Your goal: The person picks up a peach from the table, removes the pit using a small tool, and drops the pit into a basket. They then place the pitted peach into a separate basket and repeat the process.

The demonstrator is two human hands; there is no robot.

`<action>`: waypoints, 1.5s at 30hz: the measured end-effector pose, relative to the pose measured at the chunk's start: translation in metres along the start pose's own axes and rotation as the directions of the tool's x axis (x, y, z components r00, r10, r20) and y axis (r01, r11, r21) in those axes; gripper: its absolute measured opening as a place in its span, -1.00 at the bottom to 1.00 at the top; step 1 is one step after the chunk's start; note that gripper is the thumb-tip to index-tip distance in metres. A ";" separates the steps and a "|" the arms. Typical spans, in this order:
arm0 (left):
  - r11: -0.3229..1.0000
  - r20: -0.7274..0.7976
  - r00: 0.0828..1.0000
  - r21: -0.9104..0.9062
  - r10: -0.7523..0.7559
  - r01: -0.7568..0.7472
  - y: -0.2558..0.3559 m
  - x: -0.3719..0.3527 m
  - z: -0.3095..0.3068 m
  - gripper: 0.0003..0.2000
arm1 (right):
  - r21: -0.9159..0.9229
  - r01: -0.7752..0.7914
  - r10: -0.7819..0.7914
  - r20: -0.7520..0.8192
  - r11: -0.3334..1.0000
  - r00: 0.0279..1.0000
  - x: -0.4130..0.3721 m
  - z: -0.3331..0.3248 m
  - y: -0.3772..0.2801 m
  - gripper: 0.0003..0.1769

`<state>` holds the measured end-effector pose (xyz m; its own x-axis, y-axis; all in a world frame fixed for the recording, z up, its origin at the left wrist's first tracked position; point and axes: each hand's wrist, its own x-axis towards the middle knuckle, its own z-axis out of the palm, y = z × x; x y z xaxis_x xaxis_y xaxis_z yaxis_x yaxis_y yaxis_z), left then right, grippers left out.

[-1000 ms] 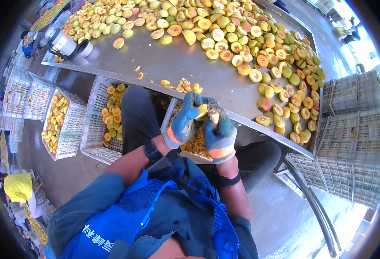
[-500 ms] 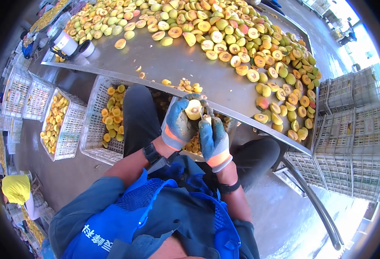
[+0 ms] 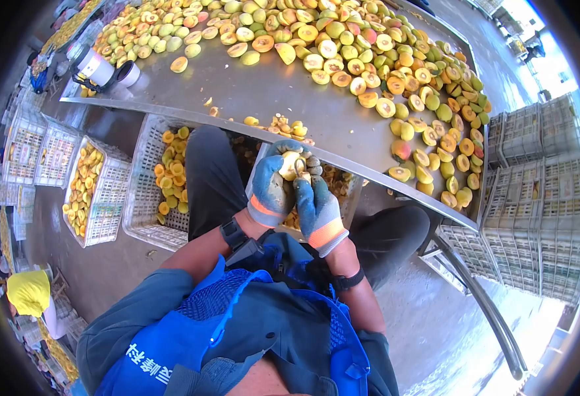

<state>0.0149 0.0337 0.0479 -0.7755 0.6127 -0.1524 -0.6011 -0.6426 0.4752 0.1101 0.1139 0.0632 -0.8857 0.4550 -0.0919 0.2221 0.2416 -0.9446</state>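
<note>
My left hand (image 3: 270, 181), in a blue-and-grey glove with an orange cuff band, is wrapped round a peach half (image 3: 290, 165), cut face up. My right hand (image 3: 319, 210), gloved the same way, pinches a small loop-ended tool (image 3: 300, 166) against the fruit; fingers hide most of the tool. Both hands meet over a crate (image 3: 348, 201) between my knees, which holds more fruit pieces. Just beyond them, small scraps (image 3: 286, 127) lie along the edge of the metal table (image 3: 237, 99).
Many peach halves (image 3: 369, 59) are heaped across the table. A crate of fruit (image 3: 146, 198) stands left of my leg, with another crate (image 3: 98, 204) farther left. Stacked crates (image 3: 534, 204) rise at right beside a metal bar (image 3: 484, 310). A person in yellow (image 3: 29, 294) is at far left.
My right hand has moved slightly left and up, bringing the tool onto the cut face of the peach half. The left hand has tilted the fruit a little.
</note>
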 end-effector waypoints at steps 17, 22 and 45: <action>0.948 -0.110 0.983 0.300 0.147 -0.108 -0.024 -0.010 0.001 -0.77 | -0.113 -0.013 0.033 0.175 0.994 0.984 0.006 -0.008 0.009 -0.58; 0.965 -0.035 0.996 0.252 0.087 -0.076 -0.022 -0.003 -0.011 -0.76 | -0.073 0.029 -0.015 0.183 0.997 0.983 0.001 -0.009 0.011 -0.59; 0.860 0.140 0.949 0.476 -0.282 0.185 -0.018 -0.001 -0.053 -0.52 | 0.484 -0.813 0.183 0.811 0.323 0.556 -0.012 -0.031 0.039 -0.57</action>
<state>0.0165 0.0201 -0.0062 -0.5393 0.8273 -0.1574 -0.5686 -0.2199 0.7927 0.1424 0.1443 0.0372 -0.7821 -0.3982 -0.4793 0.5945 -0.7072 -0.3826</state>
